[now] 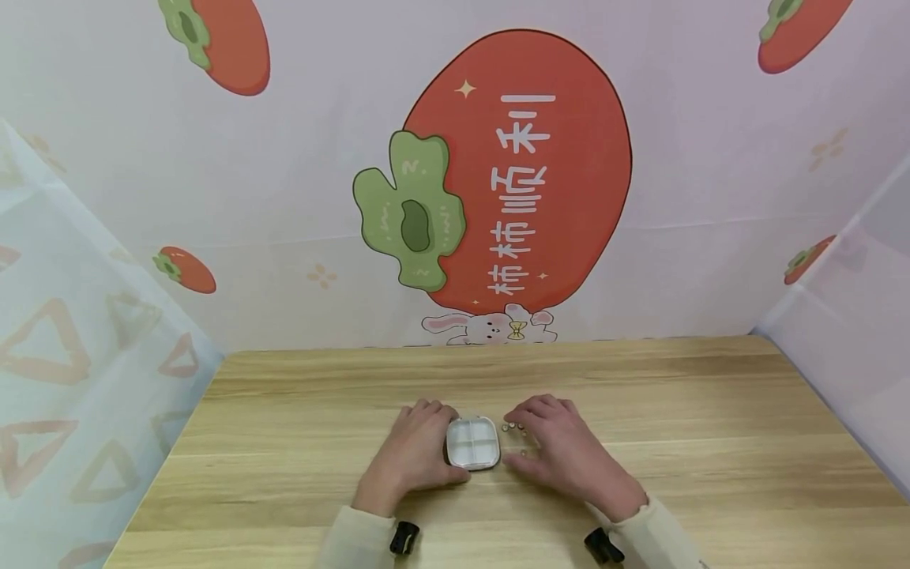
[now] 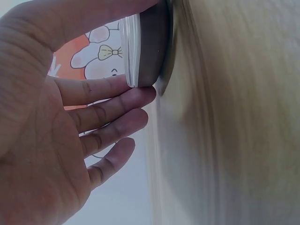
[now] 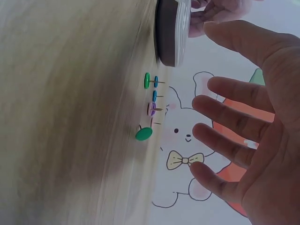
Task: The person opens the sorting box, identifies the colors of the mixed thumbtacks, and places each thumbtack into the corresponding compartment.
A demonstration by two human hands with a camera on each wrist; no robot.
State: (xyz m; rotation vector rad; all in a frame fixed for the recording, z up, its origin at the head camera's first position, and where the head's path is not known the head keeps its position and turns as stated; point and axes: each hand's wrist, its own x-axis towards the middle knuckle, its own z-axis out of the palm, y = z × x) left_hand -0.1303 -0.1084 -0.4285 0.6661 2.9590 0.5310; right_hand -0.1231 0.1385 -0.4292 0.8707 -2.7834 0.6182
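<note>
Head view, and the left hand (image 1: 418,450) grips a pale four-compartment box (image 1: 462,454) from the left, well in from the table's (image 1: 284,442) left, right and far edges. The right hand (image 1: 558,442) arches over tacks (image 1: 512,427) just right of the box, thumb and fingers apart. Wood stretches wide either side; the far edge meets printed cloth (image 1: 682,197), big red fruit (image 1: 576,237) reading 柿柿顺利, sideways. Left wrist now: thumb and fingertips pinch the box's opposite edges! Right wrist: fingers spread wide, green, blue and purple tacks beside the box, several pins upright.
</note>
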